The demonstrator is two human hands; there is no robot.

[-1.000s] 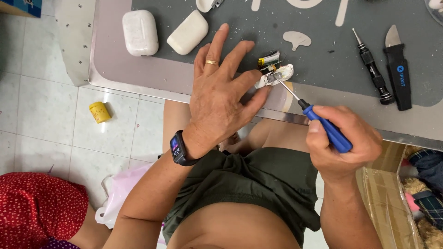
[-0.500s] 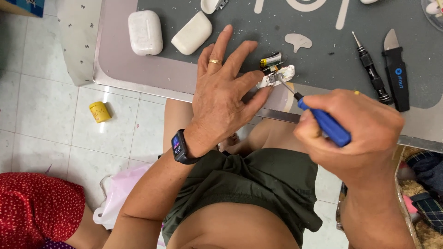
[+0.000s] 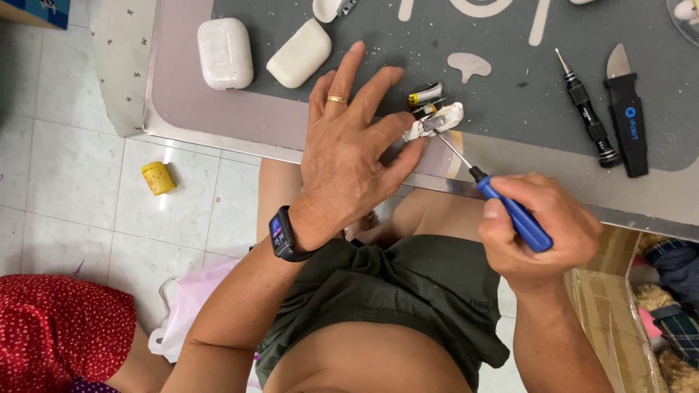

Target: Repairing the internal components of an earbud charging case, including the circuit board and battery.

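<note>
My left hand (image 3: 349, 153) rests flat near the table's front edge, ring on one finger, its fingertips pinning a small opened white earbud part (image 3: 437, 120) with exposed metal pieces onto the grey mat (image 3: 510, 87). My right hand (image 3: 542, 233) is closed around a blue-handled screwdriver (image 3: 510, 211), whose thin shaft points up-left with the tip touching the earbud part. A tiny yellow-and-silver cylinder (image 3: 424, 94) lies just beyond the part. A dark smartwatch (image 3: 280, 234) sits on my left wrist.
Two white earbud cases (image 3: 226, 53) (image 3: 298, 53) lie at the mat's left. A black screwdriver (image 3: 586, 109) and a black pry tool (image 3: 628, 109) lie at right. A small yellow jar (image 3: 158, 178) stands on the tiled floor. Red dotted cloth (image 3: 58, 327) shows bottom left; a cardboard box (image 3: 604, 306) right.
My right hand with the blue screwdriver has shifted and turned slightly while its tip stays at the earbud part. The left hand has stayed in place.
</note>
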